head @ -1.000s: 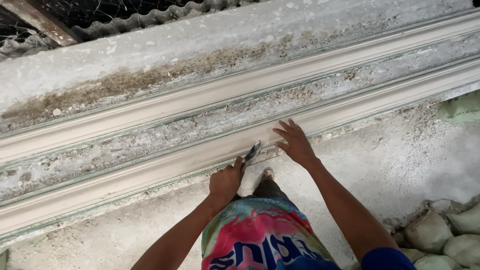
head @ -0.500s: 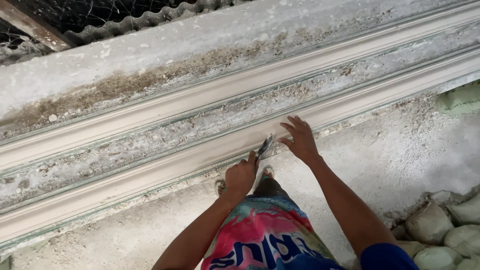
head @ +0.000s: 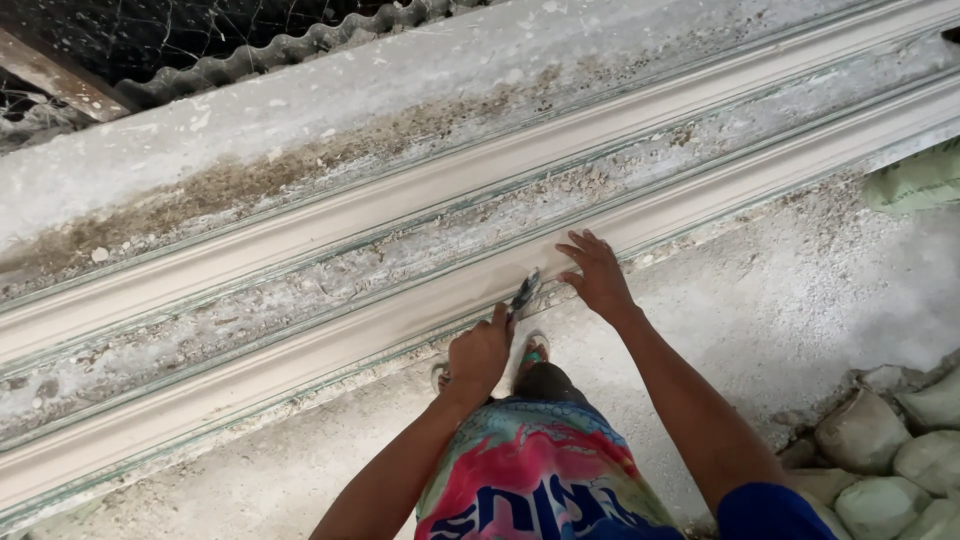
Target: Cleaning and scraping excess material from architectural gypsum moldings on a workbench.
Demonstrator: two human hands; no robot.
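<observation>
1. The left hand (head: 480,352) reaches forward on a bare, nearly straight forearm, its grip closed, knuckles up.
2. The right hand (head: 598,277) stretches further ahead, palm down, fingers (head: 578,250) spread flat.
3. Both arms angle inward; the hands sit near each other, apart.

the near moulding (head: 300,345) runs open to either side of the left hand (head: 480,350) and right hand (head: 598,275); rubble-strewn channel (head: 330,275) behind, sacks (head: 900,450) crowd the floor at right.
</observation>
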